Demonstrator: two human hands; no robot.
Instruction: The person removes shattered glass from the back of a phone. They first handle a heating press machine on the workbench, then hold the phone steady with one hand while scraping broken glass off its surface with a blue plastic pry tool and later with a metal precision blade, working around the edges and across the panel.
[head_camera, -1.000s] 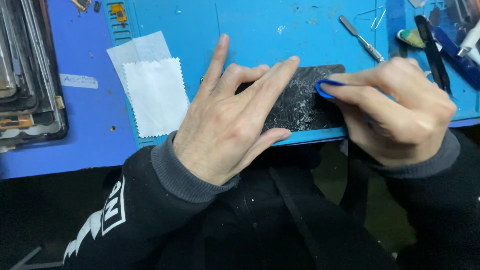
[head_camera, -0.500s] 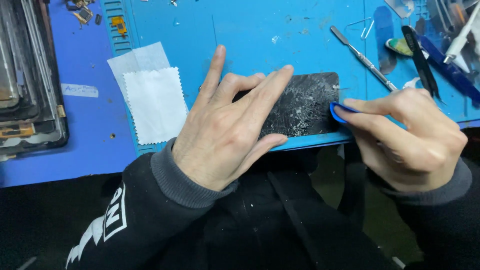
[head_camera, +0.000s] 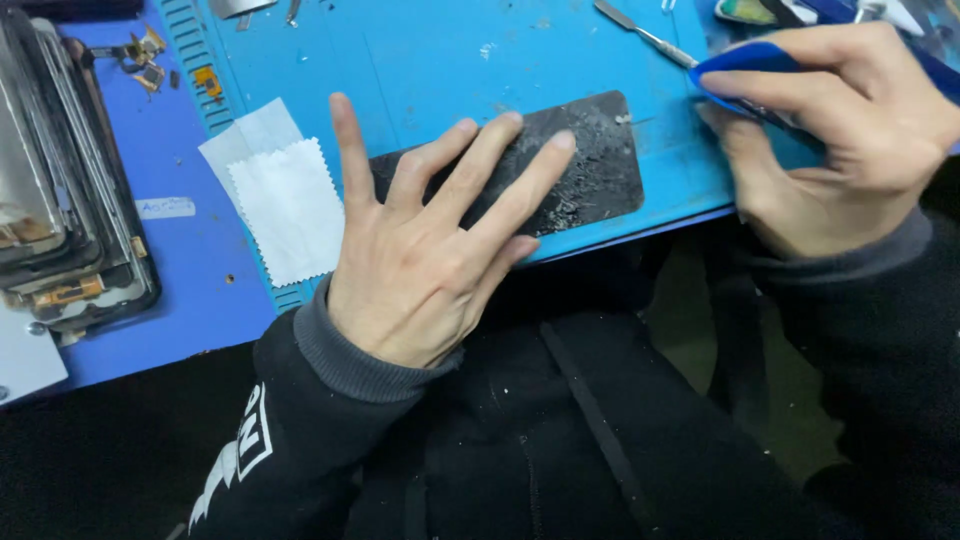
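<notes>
On the blue mat (head_camera: 420, 60), left hand (head_camera: 430, 260) fingers spread flat on dark panel (head_camera: 590, 170), right hand (head_camera: 840, 140) fingers pinching blue pick (head_camera: 745, 60)

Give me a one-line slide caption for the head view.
Left hand pins a cracked dark panel on the blue mat; right hand holds a blue pick off it.

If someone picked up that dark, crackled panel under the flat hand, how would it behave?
The dark panel looks thin and flat, so probably light and stiff. Its surface is covered in pale cracks and flakes, so it may be brittle and shed bits. The left hand presses it onto the blue mat, which hints that it slides easily.
</notes>
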